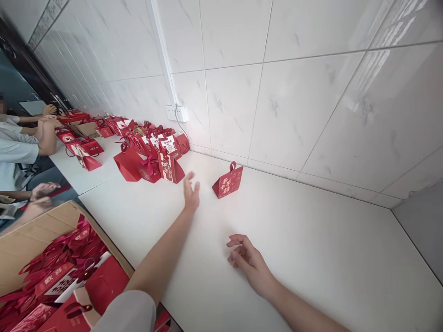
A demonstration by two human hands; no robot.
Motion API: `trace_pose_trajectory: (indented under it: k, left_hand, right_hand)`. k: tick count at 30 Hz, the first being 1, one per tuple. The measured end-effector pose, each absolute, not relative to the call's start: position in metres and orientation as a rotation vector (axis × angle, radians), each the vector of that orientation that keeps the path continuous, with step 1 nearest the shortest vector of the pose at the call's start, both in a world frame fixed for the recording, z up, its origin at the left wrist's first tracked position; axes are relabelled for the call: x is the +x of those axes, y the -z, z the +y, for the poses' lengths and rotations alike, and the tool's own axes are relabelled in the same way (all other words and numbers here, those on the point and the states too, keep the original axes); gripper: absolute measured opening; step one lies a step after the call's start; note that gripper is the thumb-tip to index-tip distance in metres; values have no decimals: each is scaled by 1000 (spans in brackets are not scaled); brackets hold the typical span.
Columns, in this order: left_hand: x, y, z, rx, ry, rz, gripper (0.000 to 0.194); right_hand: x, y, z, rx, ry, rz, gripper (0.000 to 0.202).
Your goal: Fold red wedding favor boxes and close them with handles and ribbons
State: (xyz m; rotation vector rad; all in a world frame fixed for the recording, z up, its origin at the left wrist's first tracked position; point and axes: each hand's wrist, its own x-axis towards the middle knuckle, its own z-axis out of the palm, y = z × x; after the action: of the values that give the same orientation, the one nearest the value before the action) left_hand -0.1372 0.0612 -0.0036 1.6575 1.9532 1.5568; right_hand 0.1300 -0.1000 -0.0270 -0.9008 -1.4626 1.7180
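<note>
My left hand (191, 192) reaches out over the white table with its fingers apart and nothing in it. Just beyond its fingertips stands a red gift box with a printed picture (169, 168), at the near end of a cluster of red boxes. To the right of that hand, a small red triangular gift box (229, 182) with a loop handle and pale lettering stands alone near the wall. Closer to me, my right hand (247, 263) hovers above the table, fingers loosely curled and apart, holding nothing.
A cardboard box (38, 228) full of red gift boxes and ribbons stands at the lower left. Many red boxes (141, 143) line the tiled wall (235, 106), below a power socket (176, 113). Other people's arms (46, 133) rest at the table's far left.
</note>
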Motion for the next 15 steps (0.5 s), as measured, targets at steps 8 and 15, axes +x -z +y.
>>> trace_pose_trajectory:
  k: [8,15]
  left_hand:
    - [-275,-87,114,760,-1599,2809,63]
    - [-353,-103,99,1127,-954,2688,91]
  right_hand:
    - [130,27,-103,-916,-1732,-1490,30]
    - [126,32,-100,-923,-1755,-1502,30]
